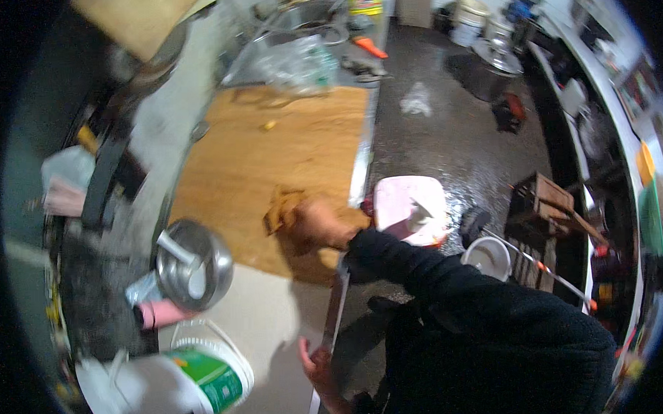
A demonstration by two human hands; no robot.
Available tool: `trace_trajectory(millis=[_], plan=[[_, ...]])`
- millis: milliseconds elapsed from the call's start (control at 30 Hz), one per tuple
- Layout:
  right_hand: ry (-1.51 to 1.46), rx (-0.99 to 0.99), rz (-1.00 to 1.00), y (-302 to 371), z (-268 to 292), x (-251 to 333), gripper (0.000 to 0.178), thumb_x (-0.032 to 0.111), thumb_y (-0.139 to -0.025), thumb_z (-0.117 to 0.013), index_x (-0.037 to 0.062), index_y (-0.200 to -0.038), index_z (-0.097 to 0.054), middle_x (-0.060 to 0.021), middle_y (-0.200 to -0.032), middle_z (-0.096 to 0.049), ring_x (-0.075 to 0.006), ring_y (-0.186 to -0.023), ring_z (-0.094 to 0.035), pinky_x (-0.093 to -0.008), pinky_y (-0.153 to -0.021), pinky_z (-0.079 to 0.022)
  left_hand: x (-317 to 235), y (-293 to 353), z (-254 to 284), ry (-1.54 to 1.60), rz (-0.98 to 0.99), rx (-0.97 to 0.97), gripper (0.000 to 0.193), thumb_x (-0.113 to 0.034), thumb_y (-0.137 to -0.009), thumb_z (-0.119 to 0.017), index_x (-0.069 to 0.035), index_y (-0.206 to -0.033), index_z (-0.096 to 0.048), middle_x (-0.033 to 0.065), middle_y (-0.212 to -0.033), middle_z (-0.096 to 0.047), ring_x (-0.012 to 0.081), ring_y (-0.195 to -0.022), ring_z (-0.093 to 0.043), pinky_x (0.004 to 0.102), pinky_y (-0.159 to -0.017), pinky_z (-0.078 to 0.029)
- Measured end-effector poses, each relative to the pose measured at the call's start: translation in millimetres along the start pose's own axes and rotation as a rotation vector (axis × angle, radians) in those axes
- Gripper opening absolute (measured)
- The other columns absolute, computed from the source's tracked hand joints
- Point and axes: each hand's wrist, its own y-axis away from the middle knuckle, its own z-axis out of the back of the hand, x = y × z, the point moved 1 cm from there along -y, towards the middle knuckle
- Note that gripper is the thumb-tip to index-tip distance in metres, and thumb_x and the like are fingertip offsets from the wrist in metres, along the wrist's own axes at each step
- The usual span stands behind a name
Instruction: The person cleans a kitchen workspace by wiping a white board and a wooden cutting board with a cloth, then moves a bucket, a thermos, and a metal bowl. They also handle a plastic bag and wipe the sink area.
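My right hand (317, 223), in a black sleeve, presses down on the near part of a wooden board (311, 146). Its fingers are closed on a brown cloth (282, 207), which bunches out to the left of them. Slight blur softens the fingers. Down at the counter's right edge is my left hand (320, 369), bare of any object, with a finger stretched out and apart from the others. The pale counter top (269, 311) lies beside it. A small yellow piece (269, 125) sits on the board's far half.
Left of the board are a steel bowl (210, 273) with a white-handled utensil, a pink bottle (162, 313) and a white-green bucket (213, 375). Plastic bags (297, 66) lie beyond it. On the right stand a pink-white container (409, 197), a white bucket (486, 257) and a wooden crate (547, 199).
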Motion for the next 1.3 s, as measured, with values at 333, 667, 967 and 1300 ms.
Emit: trace_trajectory(millis=[333, 667, 967, 1300], plan=[[-0.1, 0.059, 0.378, 192.6, 63.5, -68.2, 0.037, 0.017, -0.075, -0.061, 0.0095, -0.111, -0.053, -0.0141, -0.092, -0.047, -0.033, -0.087, -0.051, -0.0422, -0.07, -0.047, -45.7, -169.6, -101.6, -0.631, -0.464, 0.111, 0.094, -0.027, -0.066, -0.074, -0.009, -0.141, -0.02, 0.0225, -0.146, -0.013, 0.0357, -0.135, -0.012, 0.0438, -0.108, -0.016], [0.161, 0.36, -0.605, 507.1, 185.0, -275.0, 0.029, 0.023, -0.081, -0.056, 0.0165, -0.109, -0.059, -0.0146, -0.095, -0.061, -0.0341, -0.084, -0.061, -0.0428, -0.069, -0.05, -69.5, -200.2, -144.3, -1.138, -0.311, -0.04, 0.088, -0.02, -0.061, -0.077, -0.003, -0.134, -0.03, 0.0263, -0.135, -0.033, 0.0398, -0.122, -0.035, 0.0409, -0.099, -0.033], [0.024, 0.033, -0.842, 588.5, 237.4, -271.2, 0.022, 0.026, -0.084, -0.056, 0.012, -0.099, -0.063, -0.0175, -0.088, -0.06, -0.0372, -0.079, -0.059, -0.044, -0.066, -0.048, -56.6, -228.6, -128.1, -1.063, -0.266, 0.025, 0.091, -0.016, -0.059, -0.079, 0.002, -0.133, -0.03, 0.0288, -0.126, -0.042, 0.0401, -0.116, -0.042, 0.0385, -0.096, -0.037], [-0.525, -0.278, -1.248, 714.1, 204.9, -308.7, 0.021, 0.002, -0.081, -0.058, 0.0027, -0.101, -0.064, -0.0058, -0.075, -0.064, -0.009, -0.062, -0.055, -0.0275, -0.055, -0.044, -73.1, -217.2, -151.3, -1.166, -0.232, -0.134, 0.084, -0.017, -0.053, -0.081, 0.0, -0.124, -0.04, 0.0272, -0.112, -0.053, 0.0402, -0.106, -0.051, 0.0403, -0.088, -0.044]])
